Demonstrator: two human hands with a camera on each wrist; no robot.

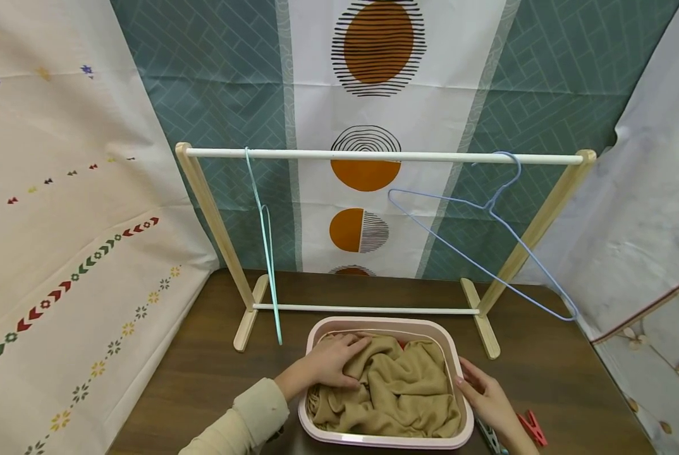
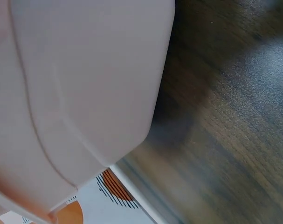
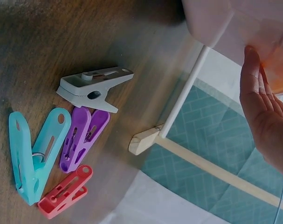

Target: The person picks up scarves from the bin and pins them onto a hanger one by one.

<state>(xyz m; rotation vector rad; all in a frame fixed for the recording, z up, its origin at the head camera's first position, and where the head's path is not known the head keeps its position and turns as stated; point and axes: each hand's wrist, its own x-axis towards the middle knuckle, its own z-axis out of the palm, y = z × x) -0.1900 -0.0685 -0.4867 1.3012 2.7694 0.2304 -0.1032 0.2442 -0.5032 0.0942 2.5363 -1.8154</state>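
A pale pink plastic basin [image 1: 385,440] stands on the table in front of the rack. Crumpled khaki fabric [image 1: 399,379] fills it, with a speck of red showing at its far side. My left hand [image 1: 335,361] rests on the fabric near the basin's left side, fingers extended and palm down. At the right side, my right hand [image 1: 487,395] touches the basin's rim and outer wall; the right wrist view shows its fingers [image 3: 251,77] fairly straight against the wall. The left wrist view holds the basin's outside wall [image 2: 94,70] but not the hand.
A wooden rack with a white rail [image 1: 317,154] stands behind the basin. From it hang a mint hanger [image 1: 264,234] at left and a blue hanger [image 1: 447,241] at right. Grey [image 3: 94,86], purple [image 3: 83,137], turquoise [image 3: 36,154] and red [image 3: 64,193] clothespins lie right of the basin.
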